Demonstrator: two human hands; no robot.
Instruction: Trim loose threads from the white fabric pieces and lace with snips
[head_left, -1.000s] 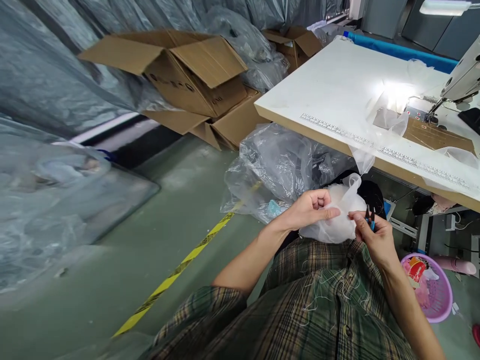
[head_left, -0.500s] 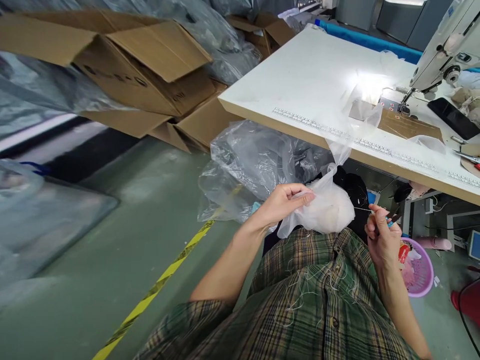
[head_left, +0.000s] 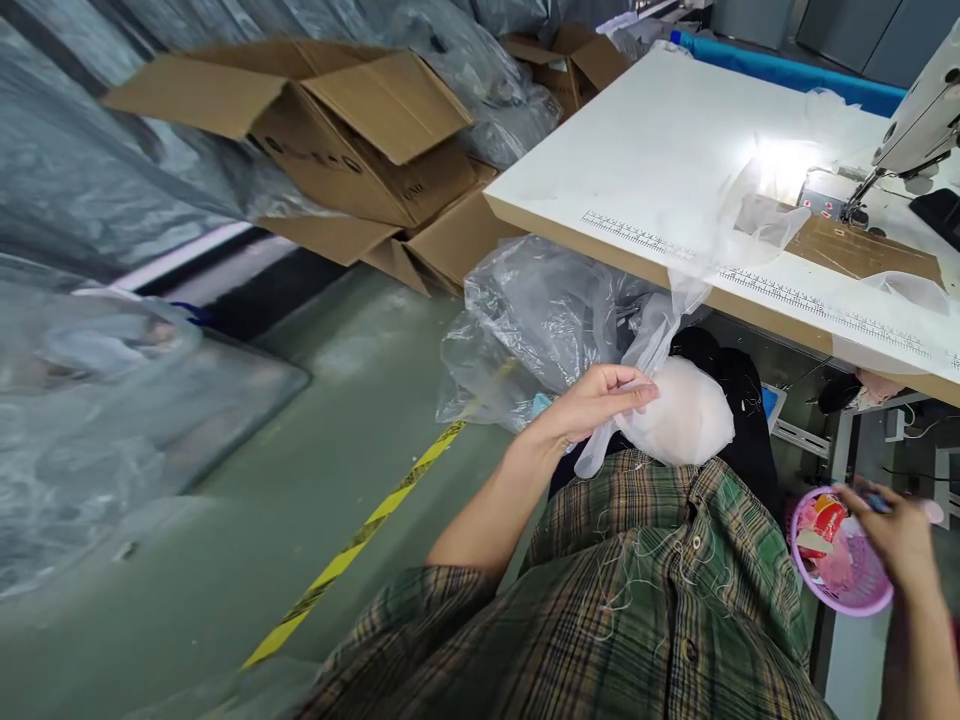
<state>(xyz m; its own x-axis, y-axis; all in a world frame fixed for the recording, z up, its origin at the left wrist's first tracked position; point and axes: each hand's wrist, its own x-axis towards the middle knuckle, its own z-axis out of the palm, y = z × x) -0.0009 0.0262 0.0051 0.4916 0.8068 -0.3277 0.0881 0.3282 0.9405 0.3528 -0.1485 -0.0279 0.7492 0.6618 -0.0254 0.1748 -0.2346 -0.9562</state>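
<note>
My left hand [head_left: 604, 402] pinches a sheer white cloth piece [head_left: 686, 412] with a rounded, cup-like form, resting near my lap. A strip of the same sheer cloth runs from it up over the front edge of the white sewing table [head_left: 600, 150]. Out to the right, my right hand [head_left: 900, 540] is smeared by motion beside a purple basket [head_left: 844, 603]. Its fingers are closed around small thread snips [head_left: 874, 497] with a blue part; their blades are blurred.
A sewing machine [head_left: 919, 110] stands on the table beside a brown plate [head_left: 862, 250]. Clear plastic sheeting [head_left: 532, 310] hangs below the table's left corner. Open cardboard boxes [head_left: 360, 150] lie behind. Yellow-black tape [head_left: 360, 540] crosses the floor.
My right hand has moved right and down with the snips, away from the cloth towards the basket. My left hand keeps its pinch. The view has swung slightly left.
</note>
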